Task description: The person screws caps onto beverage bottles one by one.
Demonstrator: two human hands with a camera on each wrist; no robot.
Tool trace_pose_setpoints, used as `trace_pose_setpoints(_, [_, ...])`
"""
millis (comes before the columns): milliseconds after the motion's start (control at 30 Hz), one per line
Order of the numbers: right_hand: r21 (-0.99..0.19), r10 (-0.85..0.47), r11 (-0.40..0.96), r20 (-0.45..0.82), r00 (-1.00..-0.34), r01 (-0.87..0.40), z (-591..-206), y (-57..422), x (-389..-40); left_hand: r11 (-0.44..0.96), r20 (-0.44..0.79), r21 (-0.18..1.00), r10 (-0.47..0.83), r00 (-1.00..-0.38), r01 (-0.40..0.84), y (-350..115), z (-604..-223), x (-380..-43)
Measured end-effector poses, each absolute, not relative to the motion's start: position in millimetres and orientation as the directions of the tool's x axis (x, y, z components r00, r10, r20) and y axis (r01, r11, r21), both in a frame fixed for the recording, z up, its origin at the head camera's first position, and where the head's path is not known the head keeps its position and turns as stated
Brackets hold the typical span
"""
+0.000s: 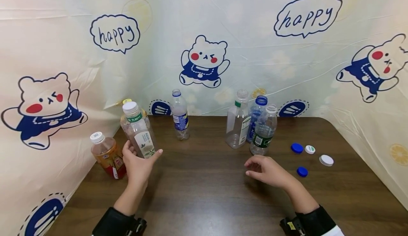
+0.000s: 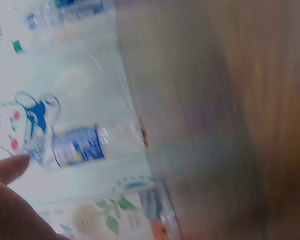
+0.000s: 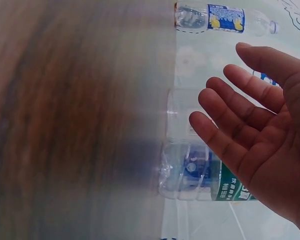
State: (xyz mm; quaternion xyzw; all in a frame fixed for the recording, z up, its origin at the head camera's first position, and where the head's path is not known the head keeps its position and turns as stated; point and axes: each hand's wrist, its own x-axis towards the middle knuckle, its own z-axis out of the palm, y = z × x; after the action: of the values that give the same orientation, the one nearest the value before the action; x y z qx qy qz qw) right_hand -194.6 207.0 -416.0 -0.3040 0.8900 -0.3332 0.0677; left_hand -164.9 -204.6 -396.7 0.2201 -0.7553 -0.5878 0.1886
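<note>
My left hand is at a clear bottle with a white cap, green neck band and pale leafy label. Its fingers lie along the bottle's left side, while the thumb sticks out to the right, apart from the label. In the left wrist view that thumb shows above the leafy label. My right hand hovers over the table with fingers loosely bent, holding nothing. Nearest to it stands an uncapped clear bottle with a green label; the right wrist view shows the palm facing the bottles.
A white-capped bottle of reddish drink stands at left; a yellow cap shows behind the leafy-label bottle. Uncapped bottles include a blue-labelled one, a tall clear one and a blue one. Blue caps and white caps lie right.
</note>
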Motion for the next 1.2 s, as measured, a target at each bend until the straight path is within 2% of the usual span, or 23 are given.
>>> trace_pose_setpoints(200, [-0.637,-0.594,0.590,0.074,-0.801,-0.496,-416.1,206.3,-194.4,0.148,-0.013,0.983,-0.524,-0.852,-0.106,-184.3,-396.8,-147.7])
trace_pose_setpoints(433, [-0.634,-0.598,0.585,0.084,-0.797,-0.505,-414.4,205.9,-194.2,0.137,-0.067,0.983,-0.345,-0.936,-0.121,-156.9,-397.8,-155.3])
trace_pose_setpoints(600, [-0.636,-0.602,0.576,0.095,-0.793,-0.514,-412.8,205.0,-193.6,0.223,-0.008,0.972,-0.283,-0.959,-0.073,-143.4,-398.5,-183.1])
trace_pose_setpoints(800, [-0.636,-0.614,0.561,0.110,-0.782,-0.530,-413.4,204.6,-193.1,0.342,0.090,0.938,-0.366,-0.926,-0.044,-144.3,-397.3,-230.1])
trace_pose_setpoints(967, [-0.633,-0.618,0.557,0.117,-0.777,-0.538,-415.4,203.8,-194.3,0.328,0.103,0.944,-0.415,-0.904,-0.043,-147.9,-393.2,-262.8])
trace_pose_setpoints(1200, [-0.618,-0.625,0.551,0.141,-0.768,-0.561,-416.9,200.2,-196.8,0.256,0.069,0.966,-0.339,-0.938,-0.022,-152.3,-398.1,-300.7])
